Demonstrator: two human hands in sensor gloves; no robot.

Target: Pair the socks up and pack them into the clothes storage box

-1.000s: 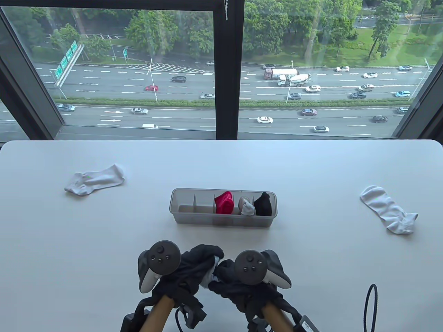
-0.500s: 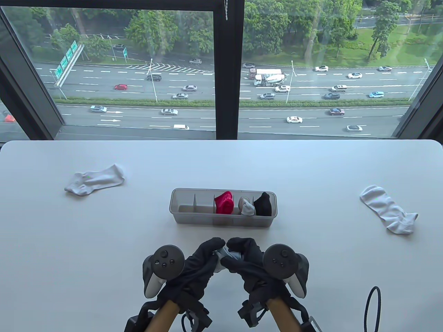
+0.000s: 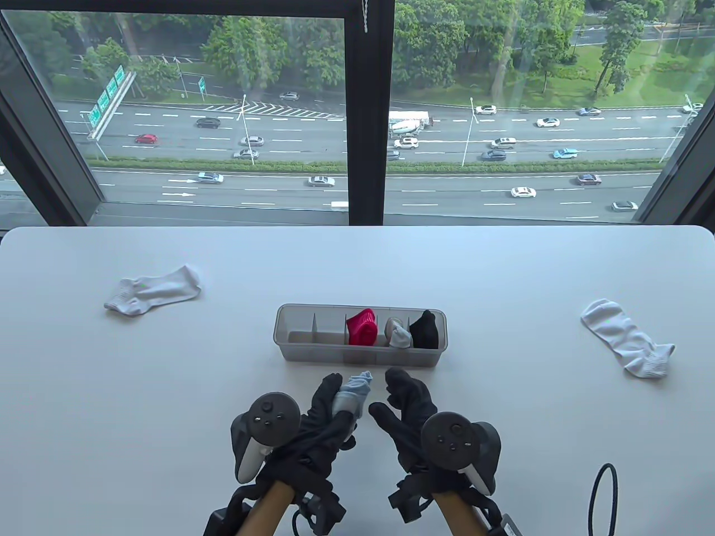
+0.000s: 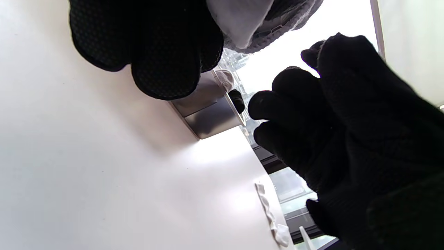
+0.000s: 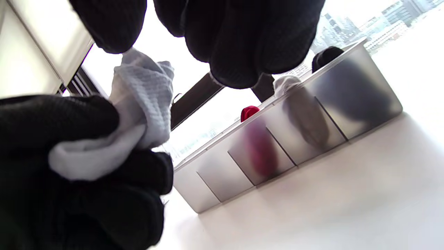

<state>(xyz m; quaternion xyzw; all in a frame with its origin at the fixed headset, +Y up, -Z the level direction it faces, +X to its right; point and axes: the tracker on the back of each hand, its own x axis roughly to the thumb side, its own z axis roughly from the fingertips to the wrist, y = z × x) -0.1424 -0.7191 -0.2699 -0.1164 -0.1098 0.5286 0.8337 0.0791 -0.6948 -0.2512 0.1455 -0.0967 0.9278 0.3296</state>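
Observation:
My left hand [image 3: 335, 397] grips a rolled light blue-grey sock bundle [image 3: 353, 392] just in front of the clear storage box [image 3: 313, 354]. My right hand [image 3: 392, 397] hovers beside the bundle, fingers relaxed, holding nothing. The box holds a red sock roll [image 3: 362, 327], a grey-white roll [image 3: 399, 334] and a black roll [image 3: 425, 329]; its two left compartments show nothing inside. One loose white sock [image 3: 152, 290] lies far left, another white sock [image 3: 627, 338] far right. In the right wrist view the bundle [image 5: 142, 100] sticks out of the left glove, near the box [image 5: 312, 114].
A black cable loop [image 3: 600, 496] lies at the table's near right edge. The window frame [image 3: 366, 111] rises behind the table's far edge. White tabletop [image 3: 503, 268] spreads between the box and each loose sock.
Both hands have moved forward toward the box. The right hand has let go of the blue-grey bundle, which the left hand now holds alone.

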